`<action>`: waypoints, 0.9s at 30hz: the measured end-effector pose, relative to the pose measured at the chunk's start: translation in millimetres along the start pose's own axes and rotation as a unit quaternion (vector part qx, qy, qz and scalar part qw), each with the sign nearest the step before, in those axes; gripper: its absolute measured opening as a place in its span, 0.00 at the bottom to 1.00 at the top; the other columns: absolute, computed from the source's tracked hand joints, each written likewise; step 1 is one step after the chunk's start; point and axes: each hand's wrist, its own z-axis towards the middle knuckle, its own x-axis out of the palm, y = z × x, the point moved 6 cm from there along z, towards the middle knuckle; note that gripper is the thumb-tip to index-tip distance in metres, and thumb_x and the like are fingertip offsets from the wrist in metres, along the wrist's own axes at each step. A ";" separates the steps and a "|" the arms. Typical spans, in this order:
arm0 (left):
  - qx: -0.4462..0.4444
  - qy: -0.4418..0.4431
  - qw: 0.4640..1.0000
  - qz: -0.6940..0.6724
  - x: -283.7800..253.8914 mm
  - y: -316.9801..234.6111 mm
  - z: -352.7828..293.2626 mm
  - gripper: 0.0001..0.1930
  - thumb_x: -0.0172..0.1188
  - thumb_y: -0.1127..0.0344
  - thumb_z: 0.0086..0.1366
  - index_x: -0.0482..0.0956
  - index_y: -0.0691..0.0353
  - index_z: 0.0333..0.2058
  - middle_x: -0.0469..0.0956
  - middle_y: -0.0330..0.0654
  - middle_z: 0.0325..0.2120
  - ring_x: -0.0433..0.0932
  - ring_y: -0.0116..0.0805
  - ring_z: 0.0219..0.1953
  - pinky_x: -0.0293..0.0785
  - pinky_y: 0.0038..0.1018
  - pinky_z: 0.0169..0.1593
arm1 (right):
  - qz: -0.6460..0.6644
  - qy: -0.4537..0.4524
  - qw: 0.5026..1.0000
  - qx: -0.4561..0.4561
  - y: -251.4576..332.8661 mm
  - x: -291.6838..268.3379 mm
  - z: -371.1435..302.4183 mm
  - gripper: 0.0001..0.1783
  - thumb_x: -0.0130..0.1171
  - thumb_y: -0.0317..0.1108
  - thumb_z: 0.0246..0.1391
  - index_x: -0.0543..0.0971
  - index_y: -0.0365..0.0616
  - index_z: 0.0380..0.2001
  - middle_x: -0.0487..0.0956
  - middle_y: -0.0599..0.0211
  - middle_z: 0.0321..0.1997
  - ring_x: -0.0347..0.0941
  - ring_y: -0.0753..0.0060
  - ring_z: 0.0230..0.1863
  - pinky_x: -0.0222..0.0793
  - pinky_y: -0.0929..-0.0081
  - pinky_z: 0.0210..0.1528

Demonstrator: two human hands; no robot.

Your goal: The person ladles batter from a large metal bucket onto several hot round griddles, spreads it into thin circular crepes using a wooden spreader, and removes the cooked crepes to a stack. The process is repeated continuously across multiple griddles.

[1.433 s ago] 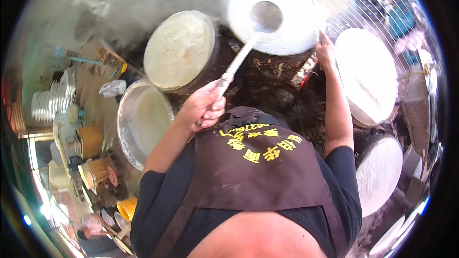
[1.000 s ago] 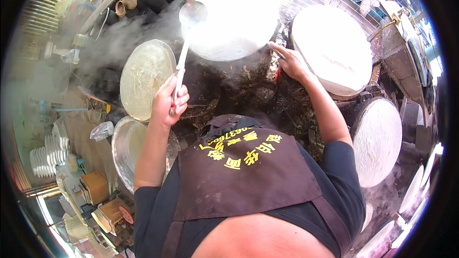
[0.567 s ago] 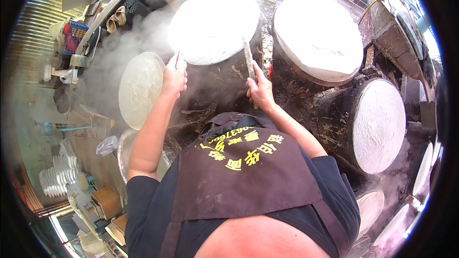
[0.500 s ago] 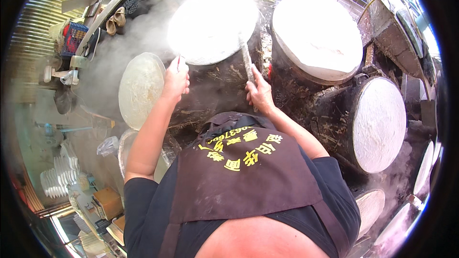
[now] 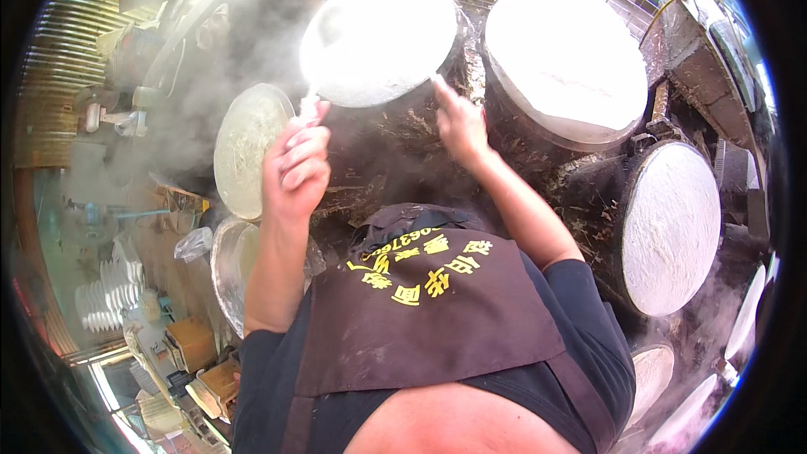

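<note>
A bright white round top (image 5: 378,42) covers the large dark drum in front of me, and steam drifts at its left. My left hand (image 5: 296,166) is raised near the top's lower left rim with its fingers curled in. Something small and pale shows above its thumb, too smeared to name. At the lower right rim is my right hand (image 5: 461,124), its index finger reaching to the edge and the other fingers bent. Whatever is at that fingertip is too small to make out.
To the right stand a second drum with a white top (image 5: 567,63) and a tilted dark drum with a rough white face (image 5: 672,231). A pale round disc (image 5: 250,151) leans at the left. Stacked white dishes (image 5: 109,294) and a brown box (image 5: 189,343) lie lower left.
My left hand has turned, its fingers now facing me. My right hand has moved up to the rim, and the pale stick it held no longer shows. Steam has thinned over the white top.
</note>
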 end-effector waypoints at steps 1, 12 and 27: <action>0.030 0.037 0.998 0.036 7.4 -2.1 -16.8 0.21 0.40 0.70 0.72 0.55 0.74 0.59 0.62 0.37 0.22 0.61 0.21 0.14 0.61 0.18 0.08 | -0.057 0.016 0.998 0.026 -11.6 2.2 11.0 0.33 0.51 0.25 0.50 0.65 0.58 0.61 0.75 0.49 0.29 0.75 0.47 0.31 0.72 0.54 0.35; 0.396 0.064 0.882 0.247 25.7 -94.8 -250.5 0.29 0.40 0.67 0.73 0.40 0.63 0.67 0.59 0.38 0.23 0.57 0.20 0.13 0.57 0.15 0.07 | -0.089 0.116 0.989 -0.026 3.5 32.0 15.9 0.29 0.51 0.23 0.47 0.73 0.54 0.55 0.79 0.52 0.46 0.78 0.51 0.40 0.74 0.63 0.46; 0.500 -0.130 0.856 0.018 -205.2 -132.1 -462.5 0.10 0.42 0.64 0.73 0.65 0.66 0.39 0.60 0.36 0.22 0.60 0.20 0.17 0.58 0.17 0.10 | 0.289 0.347 0.861 0.234 92.7 64.9 -139.1 0.29 0.49 0.28 0.58 0.63 0.47 0.64 0.75 0.69 0.25 0.66 0.83 0.16 0.63 0.83 0.15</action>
